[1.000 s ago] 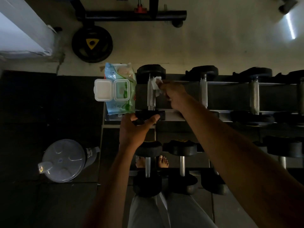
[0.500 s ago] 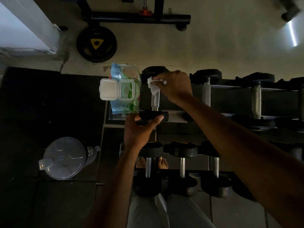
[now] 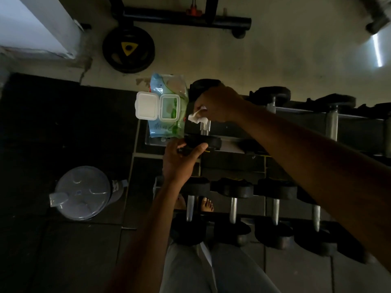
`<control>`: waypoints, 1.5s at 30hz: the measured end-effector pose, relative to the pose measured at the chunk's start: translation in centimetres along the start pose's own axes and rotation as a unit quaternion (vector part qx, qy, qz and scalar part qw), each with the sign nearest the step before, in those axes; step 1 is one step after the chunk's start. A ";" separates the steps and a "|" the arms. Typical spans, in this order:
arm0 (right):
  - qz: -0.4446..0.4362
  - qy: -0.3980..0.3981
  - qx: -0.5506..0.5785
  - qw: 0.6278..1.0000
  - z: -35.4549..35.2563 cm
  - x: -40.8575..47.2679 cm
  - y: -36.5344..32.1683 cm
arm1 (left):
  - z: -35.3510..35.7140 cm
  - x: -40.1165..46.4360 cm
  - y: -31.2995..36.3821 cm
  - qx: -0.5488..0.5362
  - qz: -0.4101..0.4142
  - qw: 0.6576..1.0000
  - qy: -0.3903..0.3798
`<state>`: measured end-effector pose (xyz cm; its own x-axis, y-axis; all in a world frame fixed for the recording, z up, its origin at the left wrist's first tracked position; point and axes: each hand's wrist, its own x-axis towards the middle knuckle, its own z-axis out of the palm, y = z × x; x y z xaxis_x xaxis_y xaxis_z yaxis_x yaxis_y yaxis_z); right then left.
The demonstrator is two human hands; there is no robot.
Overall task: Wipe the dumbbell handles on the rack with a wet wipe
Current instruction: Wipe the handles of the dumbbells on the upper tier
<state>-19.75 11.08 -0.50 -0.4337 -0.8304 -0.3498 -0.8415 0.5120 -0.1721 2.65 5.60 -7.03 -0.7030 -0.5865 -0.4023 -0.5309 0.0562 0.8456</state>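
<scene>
Both hands work one dumbbell (image 3: 204, 135): right hand (image 3: 220, 103) wiping with wet wipe (image 3: 196, 117).

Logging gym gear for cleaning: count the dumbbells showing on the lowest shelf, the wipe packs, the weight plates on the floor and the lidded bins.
Dumbbells on lowest shelf: 4
Wipe packs: 1
Weight plates: 1
Lidded bins: 1
Total: 7

Grey lidded jug (image 3: 81, 193) w/ spout sits on dark floor mat (image 3: 53, 127). Black weight plate (image 3: 128, 49), yellow centre mark, lies on pale floor nr black machine base (image 3: 186, 17).
</scene>
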 end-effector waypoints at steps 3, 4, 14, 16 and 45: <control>-0.021 -0.067 -0.011 0.997 0.1 -0.1 -1.1 | -0.1 0.3 -0.4 -0.011 -0.007 1.000 0.000; -0.020 -0.092 -0.006 0.996 0.2 0.0 -1.5 | -0.1 0.4 -0.6 -0.011 -0.007 1.000 0.001; -0.005 -0.125 0.081 0.989 1.1 -1.4 -2.6 | -0.5 0.7 -1.0 -0.001 0.006 1.000 0.014; 0.018 -0.088 0.159 0.983 0.8 -2.7 -1.9 | -0.8 0.5 -0.4 0.011 0.006 1.000 0.015; 0.197 0.167 0.394 0.882 5.9 -24.2 15.2 | 17.9 -5.3 7.9 0.089 -0.066 0.993 -0.041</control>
<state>-20.11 40.23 -0.07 -0.8241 -0.5051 -0.2565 -0.1768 0.6595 -0.7306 -6.30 23.64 -4.48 -0.6534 -0.5310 -0.5395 -0.6915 0.1285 0.7109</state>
